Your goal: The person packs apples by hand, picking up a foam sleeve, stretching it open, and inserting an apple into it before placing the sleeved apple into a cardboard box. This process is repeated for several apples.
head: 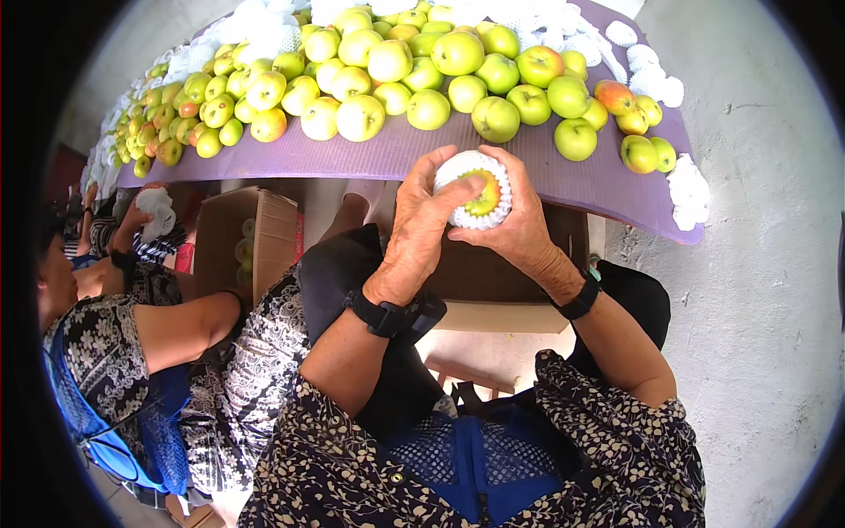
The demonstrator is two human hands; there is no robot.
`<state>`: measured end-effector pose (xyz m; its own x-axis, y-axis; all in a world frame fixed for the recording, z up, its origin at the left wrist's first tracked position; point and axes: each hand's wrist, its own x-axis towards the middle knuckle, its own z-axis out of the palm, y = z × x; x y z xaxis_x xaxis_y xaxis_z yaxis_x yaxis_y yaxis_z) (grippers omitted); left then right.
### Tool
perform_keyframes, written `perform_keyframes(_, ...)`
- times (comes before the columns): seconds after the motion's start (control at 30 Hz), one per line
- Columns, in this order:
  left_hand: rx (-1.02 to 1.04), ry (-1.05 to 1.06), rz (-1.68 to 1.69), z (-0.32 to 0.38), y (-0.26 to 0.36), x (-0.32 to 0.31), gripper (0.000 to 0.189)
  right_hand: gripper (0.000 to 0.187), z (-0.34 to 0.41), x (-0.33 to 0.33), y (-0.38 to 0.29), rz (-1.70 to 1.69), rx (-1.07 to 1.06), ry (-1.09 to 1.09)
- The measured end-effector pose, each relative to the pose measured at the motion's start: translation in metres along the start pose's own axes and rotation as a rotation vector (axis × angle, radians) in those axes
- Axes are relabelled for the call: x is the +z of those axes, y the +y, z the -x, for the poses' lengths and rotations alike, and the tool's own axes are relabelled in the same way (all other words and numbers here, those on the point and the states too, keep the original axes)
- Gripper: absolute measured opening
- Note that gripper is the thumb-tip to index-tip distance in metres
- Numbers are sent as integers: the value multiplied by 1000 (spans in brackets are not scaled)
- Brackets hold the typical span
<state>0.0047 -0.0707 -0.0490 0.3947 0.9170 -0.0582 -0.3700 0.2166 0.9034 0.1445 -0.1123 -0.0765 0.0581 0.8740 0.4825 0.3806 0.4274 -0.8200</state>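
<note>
Between my two hands is an apple, yellow-green with a red blush, sitting inside a white foam net sleeve. My left hand wraps the sleeve's left side, its thumb lying across the bare top of the fruit. On the right side, the fingers and thumb of my right hand grip the sleeve. Both hands are just off the near edge of a table with a purple ribbed cover. Beyond them many loose green apples are spread in a long heap over the cover.
White foam net sleeves are piled behind the apples, with more at the table's right end. Below the table stands an open cardboard box holding apples. A co-worker sits close on the left, a foam sleeve in hand. A wall rises at right.
</note>
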Motion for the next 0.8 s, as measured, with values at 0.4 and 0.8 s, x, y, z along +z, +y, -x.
perform_keyframes(0.4, -55, -79, 135, 6, 0, 2, 63, 89, 2, -4, 0, -36, 13, 23)
perform_keyframes(0.8, -98, -122, 301, 1, 0, 10, 71, 92, 4, -5, -5, -106, 7, 114)
